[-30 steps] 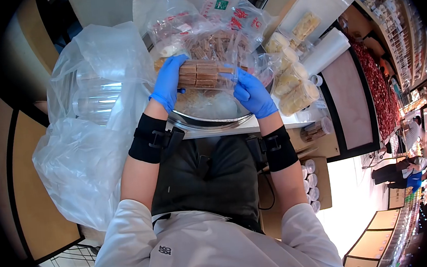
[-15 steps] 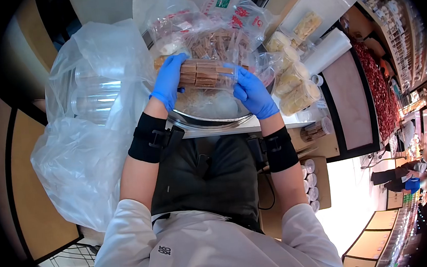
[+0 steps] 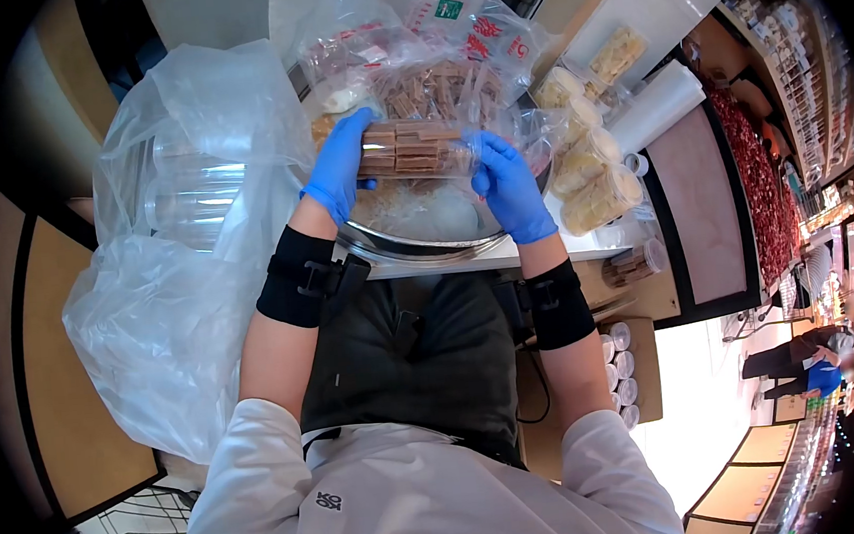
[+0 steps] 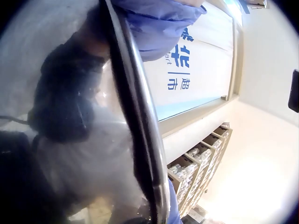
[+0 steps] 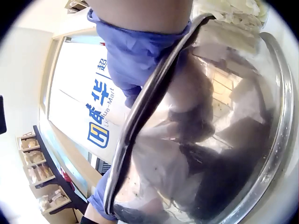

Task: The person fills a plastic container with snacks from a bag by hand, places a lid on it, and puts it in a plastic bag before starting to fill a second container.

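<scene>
Over bowl [image 3: 416,252] | head: left hand [image 3: 340,165] grips jar [image 3: 420,151] | wrist views: mirrored bowl wall [image 5: 233,172]

Off to the right, I see a heap of red goods [image 3: 757,191] by crowded shelves [image 3: 779,43], and people [image 3: 806,363] in the bright aisle. A black wire rack [image 3: 147,530] stands at lower left.

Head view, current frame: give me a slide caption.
Gloved hands hold a clear jar of brown wafers above a metal bowl.

Bright glare, blurred wrist views, dark corners
</scene>
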`<action>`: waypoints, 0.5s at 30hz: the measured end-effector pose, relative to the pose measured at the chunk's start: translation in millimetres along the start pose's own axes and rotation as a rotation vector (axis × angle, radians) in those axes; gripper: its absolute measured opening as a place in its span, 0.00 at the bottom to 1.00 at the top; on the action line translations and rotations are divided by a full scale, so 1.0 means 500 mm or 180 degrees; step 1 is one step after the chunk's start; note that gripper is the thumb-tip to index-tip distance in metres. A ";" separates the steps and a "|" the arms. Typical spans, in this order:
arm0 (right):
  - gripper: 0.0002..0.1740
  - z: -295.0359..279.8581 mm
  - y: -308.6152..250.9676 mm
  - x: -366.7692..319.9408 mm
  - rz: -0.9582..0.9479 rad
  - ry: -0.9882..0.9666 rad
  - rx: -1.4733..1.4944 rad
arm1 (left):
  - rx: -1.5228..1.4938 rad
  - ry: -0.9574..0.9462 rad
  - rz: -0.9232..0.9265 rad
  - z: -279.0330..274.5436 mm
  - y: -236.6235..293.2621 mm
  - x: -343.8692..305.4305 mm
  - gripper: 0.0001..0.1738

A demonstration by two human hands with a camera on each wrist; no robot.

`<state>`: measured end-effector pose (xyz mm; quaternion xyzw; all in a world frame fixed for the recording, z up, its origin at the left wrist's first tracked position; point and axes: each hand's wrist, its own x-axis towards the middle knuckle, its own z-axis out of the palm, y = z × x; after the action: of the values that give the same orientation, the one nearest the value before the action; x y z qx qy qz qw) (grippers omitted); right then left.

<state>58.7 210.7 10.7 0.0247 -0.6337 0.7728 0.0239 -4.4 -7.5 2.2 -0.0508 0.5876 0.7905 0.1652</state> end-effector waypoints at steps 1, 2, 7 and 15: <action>0.14 -0.005 0.001 -0.001 0.0030 -0.0124 -0.0026 | 0.0003 0.0006 0.0004 0.001 0.002 -0.002 0.23; 0.16 -0.008 0.001 -0.002 0.0060 -0.0251 -0.0052 | 0.0003 0.0023 -0.0011 0.002 0.003 -0.004 0.23; 0.21 0.000 -0.012 -0.010 0.0268 -0.0719 0.0231 | 0.0051 0.0023 0.0025 0.000 0.003 -0.005 0.23; 0.17 -0.022 0.010 0.009 -0.0274 0.0146 0.0659 | -0.0594 -0.0274 0.0309 -0.004 0.009 -0.019 0.20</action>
<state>53.6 220.8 4.2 0.0366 -0.5480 0.8328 0.0689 2.7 -12.5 8.2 -0.0034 0.5056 0.8503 0.1463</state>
